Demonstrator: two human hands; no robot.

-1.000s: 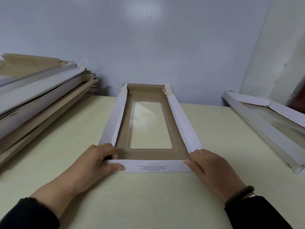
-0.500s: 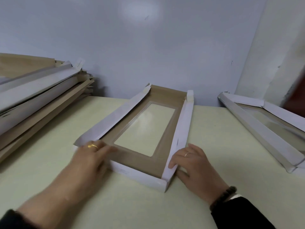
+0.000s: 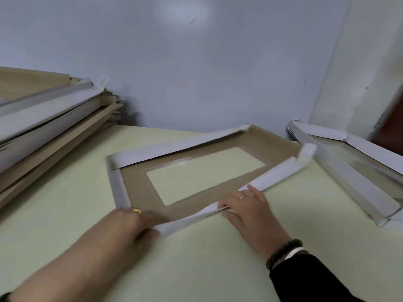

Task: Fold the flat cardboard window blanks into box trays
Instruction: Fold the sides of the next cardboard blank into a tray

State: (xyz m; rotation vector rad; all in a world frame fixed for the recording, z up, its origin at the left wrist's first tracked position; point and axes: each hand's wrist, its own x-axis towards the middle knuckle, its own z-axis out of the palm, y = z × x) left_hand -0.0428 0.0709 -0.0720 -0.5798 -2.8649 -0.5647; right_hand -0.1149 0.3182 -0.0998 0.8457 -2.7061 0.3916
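A cardboard window tray (image 3: 139,188), brown inside with white folded walls and a clear window (image 3: 205,173), lies slanted across the pale green table (image 3: 196,258). Its far end points to the right rear. My left hand (image 3: 135,223), blurred by motion, holds the tray's near corner, with fingers on the brown floor and the thumb at the white wall. Further right, my right hand (image 3: 246,205) pinches the near long wall between fingers and thumb. The far right corner flap (image 3: 306,152) stands up loose.
A tall pile of flat blanks (image 3: 48,127) leans at the left edge of the table. Another folded window tray (image 3: 349,171) lies at the right, close to the far end of the one I hold. A blue-grey wall closes the back.
The tray has swung clockwise from lengthwise to slanted, its far end going right. My right hand slid from the near end onto the long wall; my left hand followed the near corner.
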